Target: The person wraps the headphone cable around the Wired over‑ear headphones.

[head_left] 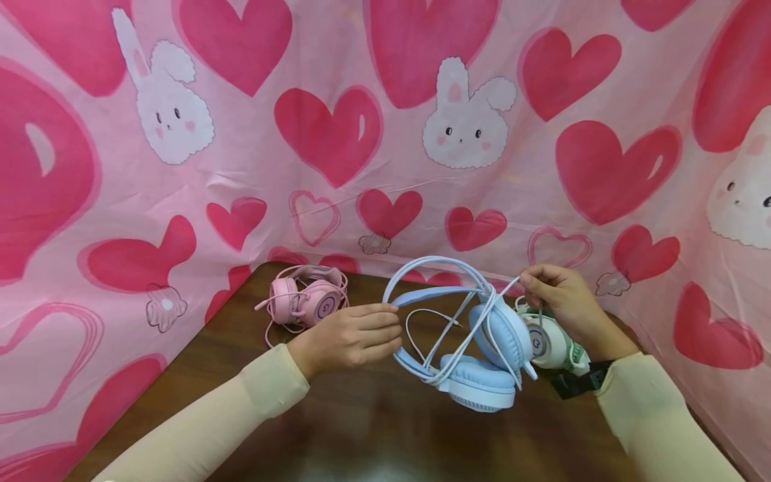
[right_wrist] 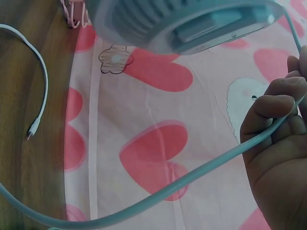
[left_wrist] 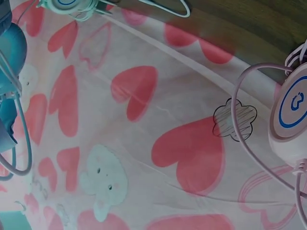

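A pair of light-blue headphones [head_left: 478,391] is held up over the table, its white-blue cable wound around the headband and ear cups. My left hand [head_left: 355,335] grips the headband from the left side. On the other side, my right hand [head_left: 560,294] pinches the cable [right_wrist: 187,179] between thumb and fingers, drawing a length of it away from the ear cup. In the right wrist view, the jack plug [right_wrist: 33,128] hangs at the free cable end, in front of the dark wood. The left hand's fingers are out of sight in its wrist view.
Pink headphones [head_left: 322,301] with a coiled cable lie at the back left of the brown wooden table [head_left: 337,422]. White-and-green headphones [head_left: 557,348] lie at the right, partly behind my right hand. A pink heart-and-bunny cloth [head_left: 337,221] surrounds the table.
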`<state>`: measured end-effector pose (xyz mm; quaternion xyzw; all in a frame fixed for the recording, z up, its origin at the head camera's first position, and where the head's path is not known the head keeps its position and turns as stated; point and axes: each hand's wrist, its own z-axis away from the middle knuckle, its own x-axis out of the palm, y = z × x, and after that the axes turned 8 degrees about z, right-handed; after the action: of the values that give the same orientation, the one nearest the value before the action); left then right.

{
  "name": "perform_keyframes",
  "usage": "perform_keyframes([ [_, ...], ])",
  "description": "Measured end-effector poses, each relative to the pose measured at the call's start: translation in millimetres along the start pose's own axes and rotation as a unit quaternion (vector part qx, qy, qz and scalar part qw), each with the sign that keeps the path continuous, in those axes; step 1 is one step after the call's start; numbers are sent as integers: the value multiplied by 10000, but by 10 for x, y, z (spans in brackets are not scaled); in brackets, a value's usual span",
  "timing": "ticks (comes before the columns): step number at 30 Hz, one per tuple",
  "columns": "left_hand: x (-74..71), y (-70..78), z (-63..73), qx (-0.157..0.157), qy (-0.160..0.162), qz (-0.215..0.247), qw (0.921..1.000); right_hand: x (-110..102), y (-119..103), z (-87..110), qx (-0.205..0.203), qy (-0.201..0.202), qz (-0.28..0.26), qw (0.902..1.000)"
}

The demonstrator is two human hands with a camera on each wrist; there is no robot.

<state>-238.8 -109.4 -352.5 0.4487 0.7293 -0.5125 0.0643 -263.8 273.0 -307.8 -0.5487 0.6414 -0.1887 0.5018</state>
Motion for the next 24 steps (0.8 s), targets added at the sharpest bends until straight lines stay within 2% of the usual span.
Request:
perform_keyframes([
  [6,-30,-1,-52,127,40,-15,9999,14,27,-11,-147,-79,-382,9991],
  [16,-33,18,-91,112,65,91,9999,41,19,-38,-38,-42,-136,9999],
  [24,-32,20,-95,227,156,53,9996,68,41,-53,-151,-123,-301,9994],
])
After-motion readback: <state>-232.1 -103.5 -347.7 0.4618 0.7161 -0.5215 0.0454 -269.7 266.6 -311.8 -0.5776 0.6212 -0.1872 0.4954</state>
